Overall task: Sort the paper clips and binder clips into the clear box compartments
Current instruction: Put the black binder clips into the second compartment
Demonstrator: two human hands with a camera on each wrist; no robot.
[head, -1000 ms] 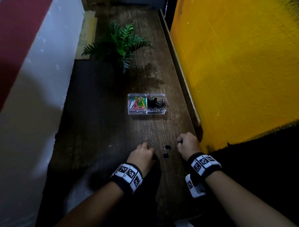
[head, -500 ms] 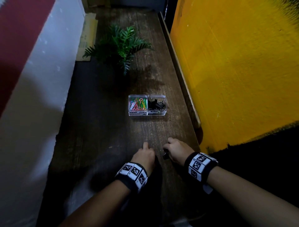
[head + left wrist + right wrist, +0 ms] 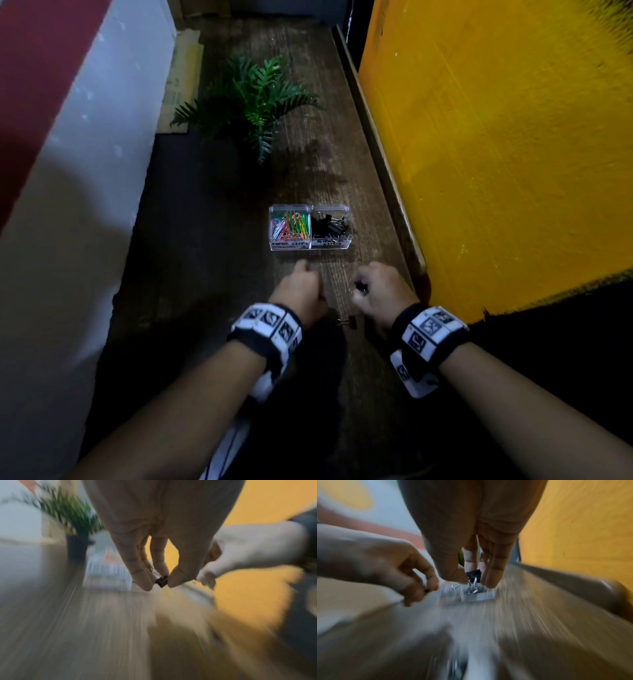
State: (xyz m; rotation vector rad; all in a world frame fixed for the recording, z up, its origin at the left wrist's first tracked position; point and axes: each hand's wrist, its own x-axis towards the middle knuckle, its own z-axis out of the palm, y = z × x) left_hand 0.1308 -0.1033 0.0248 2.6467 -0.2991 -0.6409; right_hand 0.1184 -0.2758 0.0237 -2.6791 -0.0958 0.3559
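The clear box (image 3: 310, 244) stands mid-table, with coloured paper clips (image 3: 290, 224) in its left compartment and black binder clips (image 3: 329, 224) in its right. My left hand (image 3: 303, 289) hovers just short of the box and pinches a small black binder clip (image 3: 161, 581) between thumb and fingertip. My right hand (image 3: 375, 287), beside it, pinches another black binder clip (image 3: 473, 574) whose silver handles hang down. A third binder clip (image 3: 348, 322) lies on the wood between my wrists. Both wrist views are blurred by motion.
A potted fern (image 3: 250, 102) stands behind the box. A yellow wall (image 3: 496, 154) with a wooden ledge (image 3: 383, 164) borders the table on the right. A white and red wall (image 3: 78, 154) runs along the left.
Both hands have risen from the table and moved forward toward the box. The right hand came left onto the clips between the hands and lifted one; another still lies there.
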